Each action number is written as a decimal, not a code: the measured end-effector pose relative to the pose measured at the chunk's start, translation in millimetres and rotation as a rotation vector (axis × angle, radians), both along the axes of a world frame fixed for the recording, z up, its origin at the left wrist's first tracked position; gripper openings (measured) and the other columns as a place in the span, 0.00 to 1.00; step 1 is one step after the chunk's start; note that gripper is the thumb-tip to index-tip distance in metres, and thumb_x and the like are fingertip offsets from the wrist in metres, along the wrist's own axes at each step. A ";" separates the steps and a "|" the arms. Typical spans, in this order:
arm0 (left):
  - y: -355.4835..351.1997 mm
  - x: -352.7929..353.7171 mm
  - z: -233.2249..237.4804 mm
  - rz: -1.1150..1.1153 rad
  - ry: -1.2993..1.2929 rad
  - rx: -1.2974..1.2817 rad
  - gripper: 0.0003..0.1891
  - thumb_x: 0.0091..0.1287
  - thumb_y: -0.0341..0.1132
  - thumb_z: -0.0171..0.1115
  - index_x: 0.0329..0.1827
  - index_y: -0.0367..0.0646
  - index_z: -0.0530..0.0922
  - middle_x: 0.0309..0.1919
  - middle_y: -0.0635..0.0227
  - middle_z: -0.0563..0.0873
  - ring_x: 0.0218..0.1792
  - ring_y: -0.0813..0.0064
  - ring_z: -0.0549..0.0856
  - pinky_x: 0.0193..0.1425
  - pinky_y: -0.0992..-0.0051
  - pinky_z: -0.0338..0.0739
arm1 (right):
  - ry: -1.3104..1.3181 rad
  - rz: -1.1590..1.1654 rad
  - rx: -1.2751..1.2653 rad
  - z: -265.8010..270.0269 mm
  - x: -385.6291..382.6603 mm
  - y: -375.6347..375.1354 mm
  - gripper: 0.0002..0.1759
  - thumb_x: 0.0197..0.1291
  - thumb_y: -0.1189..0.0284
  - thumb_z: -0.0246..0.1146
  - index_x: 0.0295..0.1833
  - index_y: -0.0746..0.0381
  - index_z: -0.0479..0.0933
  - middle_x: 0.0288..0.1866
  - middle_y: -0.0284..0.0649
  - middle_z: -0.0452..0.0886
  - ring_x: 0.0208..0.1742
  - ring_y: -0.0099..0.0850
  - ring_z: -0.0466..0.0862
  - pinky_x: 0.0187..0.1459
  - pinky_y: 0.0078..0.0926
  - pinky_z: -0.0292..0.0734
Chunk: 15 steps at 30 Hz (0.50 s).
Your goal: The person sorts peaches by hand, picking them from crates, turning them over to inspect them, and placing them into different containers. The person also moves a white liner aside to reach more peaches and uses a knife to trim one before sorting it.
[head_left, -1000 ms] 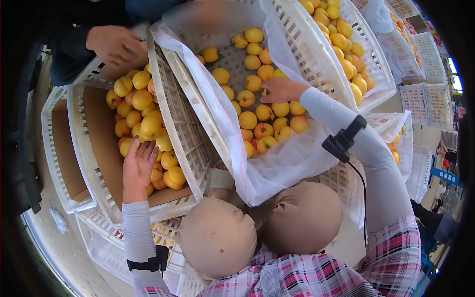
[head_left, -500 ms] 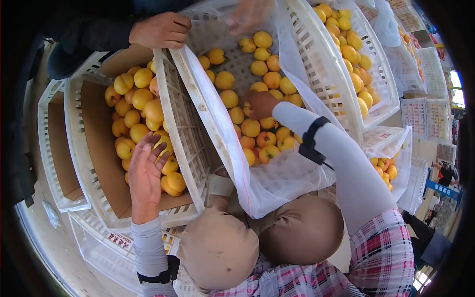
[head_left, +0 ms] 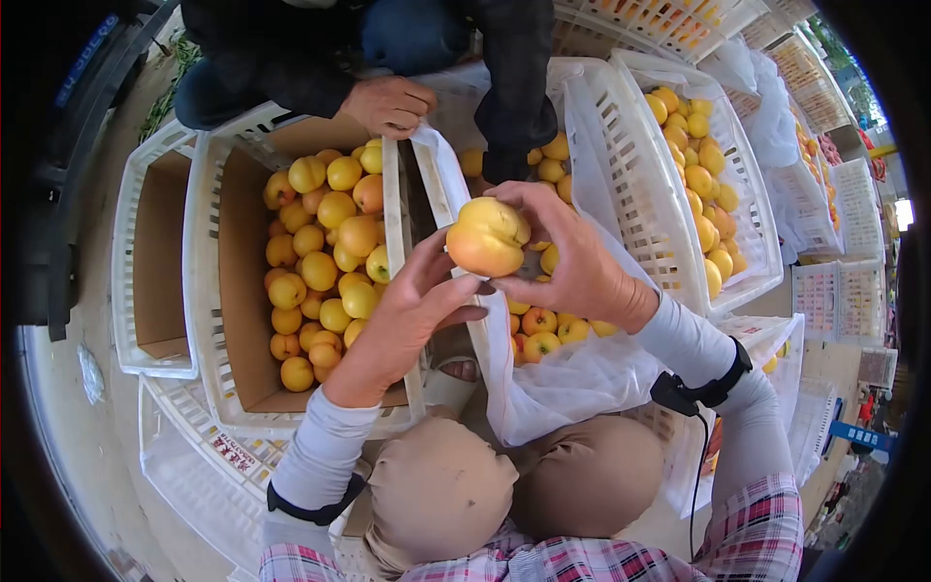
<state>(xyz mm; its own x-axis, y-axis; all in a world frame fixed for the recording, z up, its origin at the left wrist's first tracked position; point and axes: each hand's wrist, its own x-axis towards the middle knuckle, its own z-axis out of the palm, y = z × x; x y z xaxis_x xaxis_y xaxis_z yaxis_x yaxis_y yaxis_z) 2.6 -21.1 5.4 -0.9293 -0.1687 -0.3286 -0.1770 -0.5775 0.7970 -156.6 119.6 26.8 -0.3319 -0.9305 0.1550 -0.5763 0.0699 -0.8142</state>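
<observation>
A yellow peach [head_left: 488, 238] with an orange blush is raised over the inner edges of two crates, its crease turned to the right. My left hand [head_left: 393, 325] touches its left side with the fingertips, thumb below. From the right, my right hand [head_left: 587, 262] curls fingers and thumb around it. Beneath my left hand lies the cardboard-lined white crate [head_left: 201, 301], holding many yellow peaches [head_left: 337, 210]. Under my right hand is a second white crate with a gauzy white liner [head_left: 543, 398]; more peaches [head_left: 540, 346] show inside, partly hidden by my hands.
Across from me, a co-worker's hand [head_left: 390, 105] rests by the crate edges. Their other dark sleeve [head_left: 517, 97] reaches into the lined crate. Another peach crate [head_left: 630, 145] stands right, and a cardboard-lined crate [head_left: 155, 364] far left. My knees [head_left: 441, 495] are close below.
My right hand has come up out of the lined crate with a peach. My left hand has moved right to meet it. The co-worker's arm now reaches into the lined crate.
</observation>
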 end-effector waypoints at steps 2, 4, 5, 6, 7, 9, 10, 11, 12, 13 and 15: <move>5.2 -5.5 4.7 0.016 0.026 0.013 0.38 0.67 0.37 0.62 0.76 0.41 0.51 0.63 0.59 0.71 0.57 0.68 0.79 0.58 0.69 0.78 | 0.044 0.025 -0.084 -10.7 8.5 -2.4 0.39 0.46 0.76 0.73 0.65 0.61 0.63 0.63 0.43 0.69 0.62 0.33 0.75 0.56 0.29 0.76; 5.5 -7.9 2.0 0.086 0.136 0.024 0.39 0.65 0.31 0.64 0.75 0.40 0.50 0.64 0.60 0.68 0.62 0.70 0.74 0.63 0.71 0.74 | -0.014 0.019 -0.088 -10.2 11.9 -2.6 0.39 0.47 0.78 0.71 0.66 0.61 0.62 0.65 0.42 0.67 0.63 0.34 0.73 0.57 0.31 0.76; 5.0 -7.8 1.1 0.087 0.135 0.021 0.39 0.65 0.31 0.64 0.75 0.40 0.50 0.64 0.60 0.68 0.62 0.70 0.74 0.63 0.71 0.74 | -0.015 0.020 -0.091 -10.3 12.5 -2.7 0.39 0.47 0.78 0.71 0.66 0.61 0.62 0.65 0.42 0.67 0.63 0.34 0.73 0.57 0.31 0.76; 4.6 -7.7 0.3 0.104 0.160 0.010 0.40 0.64 0.29 0.65 0.75 0.41 0.50 0.64 0.60 0.68 0.62 0.70 0.73 0.64 0.71 0.74 | -0.102 0.002 -0.103 -11.6 13.0 -2.9 0.40 0.47 0.77 0.72 0.66 0.62 0.61 0.63 0.44 0.68 0.60 0.37 0.75 0.54 0.29 0.78; 4.5 -6.8 -0.6 0.121 0.182 0.001 0.41 0.63 0.26 0.65 0.75 0.41 0.50 0.65 0.60 0.68 0.63 0.69 0.73 0.64 0.70 0.73 | -0.191 -0.017 -0.114 -13.2 13.9 -2.7 0.40 0.46 0.76 0.72 0.66 0.62 0.61 0.61 0.47 0.68 0.57 0.39 0.77 0.51 0.28 0.79; 5.2 -4.9 -2.8 0.121 0.180 -0.058 0.42 0.61 0.25 0.65 0.75 0.41 0.50 0.65 0.60 0.67 0.63 0.69 0.73 0.65 0.70 0.72 | -0.161 0.001 -0.118 -17.1 13.9 -1.5 0.41 0.47 0.77 0.72 0.67 0.62 0.61 0.61 0.46 0.68 0.57 0.39 0.77 0.50 0.28 0.80; 6.1 -4.7 -4.4 0.120 0.182 -0.116 0.42 0.60 0.23 0.65 0.75 0.41 0.50 0.65 0.59 0.67 0.64 0.68 0.72 0.66 0.69 0.72 | -0.125 0.018 -0.120 -18.7 14.0 -0.2 0.41 0.48 0.78 0.71 0.68 0.62 0.60 0.61 0.46 0.68 0.57 0.38 0.77 0.49 0.27 0.81; 7.2 -5.3 -7.1 0.115 0.182 -0.116 0.42 0.60 0.23 0.65 0.75 0.41 0.50 0.65 0.59 0.67 0.64 0.68 0.72 0.66 0.69 0.72 | -0.125 0.014 -0.121 -19.4 14.5 1.1 0.41 0.48 0.78 0.71 0.68 0.62 0.60 0.61 0.46 0.68 0.57 0.38 0.77 0.49 0.27 0.81; 8.6 -6.4 -10.4 0.131 0.203 -0.225 0.42 0.59 0.22 0.65 0.75 0.40 0.50 0.65 0.58 0.67 0.64 0.68 0.72 0.66 0.69 0.71 | -0.098 0.008 -0.103 -19.9 14.9 2.1 0.41 0.48 0.78 0.70 0.68 0.62 0.60 0.61 0.46 0.69 0.56 0.38 0.77 0.49 0.28 0.81; 9.9 -7.0 -12.0 0.148 0.222 -0.335 0.43 0.58 0.21 0.65 0.75 0.40 0.50 0.65 0.57 0.67 0.64 0.67 0.72 0.67 0.69 0.71 | -0.072 0.004 -0.085 -20.9 15.2 3.0 0.40 0.48 0.78 0.70 0.68 0.62 0.60 0.61 0.45 0.69 0.56 0.37 0.77 0.49 0.28 0.81; 12.4 -7.0 -11.6 0.154 0.218 -0.486 0.44 0.58 0.21 0.65 0.75 0.40 0.50 0.65 0.56 0.66 0.65 0.67 0.71 0.67 0.69 0.70 | -0.078 -0.005 -0.088 -25.9 15.2 5.0 0.40 0.49 0.78 0.69 0.68 0.62 0.60 0.60 0.46 0.70 0.55 0.36 0.78 0.49 0.28 0.81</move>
<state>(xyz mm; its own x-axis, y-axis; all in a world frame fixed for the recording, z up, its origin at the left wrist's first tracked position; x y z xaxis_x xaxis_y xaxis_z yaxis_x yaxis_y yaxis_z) -4.5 -8.7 -6.2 -0.9198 -0.3919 0.0181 0.0792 -0.1402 0.9870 -141.4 124.6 0.9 -0.3507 -0.9126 0.2100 -0.5110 -0.0014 -0.8596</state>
